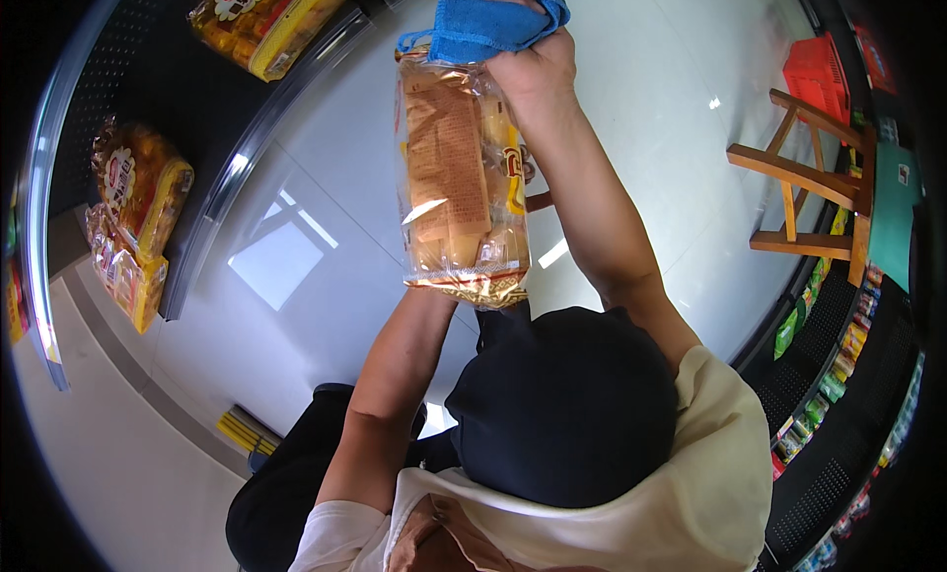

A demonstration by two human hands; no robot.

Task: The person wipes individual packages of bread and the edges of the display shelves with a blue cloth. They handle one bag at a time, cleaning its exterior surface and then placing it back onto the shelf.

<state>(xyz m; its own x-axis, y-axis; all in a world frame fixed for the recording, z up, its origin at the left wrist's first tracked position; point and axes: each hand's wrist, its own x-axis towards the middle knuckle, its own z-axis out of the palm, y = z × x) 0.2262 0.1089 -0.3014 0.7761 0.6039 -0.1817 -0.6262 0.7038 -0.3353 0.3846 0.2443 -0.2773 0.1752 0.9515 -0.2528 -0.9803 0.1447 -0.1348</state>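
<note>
A clear plastic package of bread rolls [444, 168] with a brown printed label is held up in front of me. My left forearm [395, 365] runs up behind its near end. The package hides most of my left hand, which holds it from below; what look like fingertips show at its right edge. At the package's far end, my right hand [541, 69] is closed around a folded blue cloth [483, 28]. The cloth lies against the top of the wrapper.
At left, a black shelf [109, 54] with a metal edge carries several bread packages [148, 182]. A wooden stool [809, 178] and a red basket [817, 74] are at right, beside shelves of small packets [838, 365]. Glossy pale floor tiles [326, 158] lie below.
</note>
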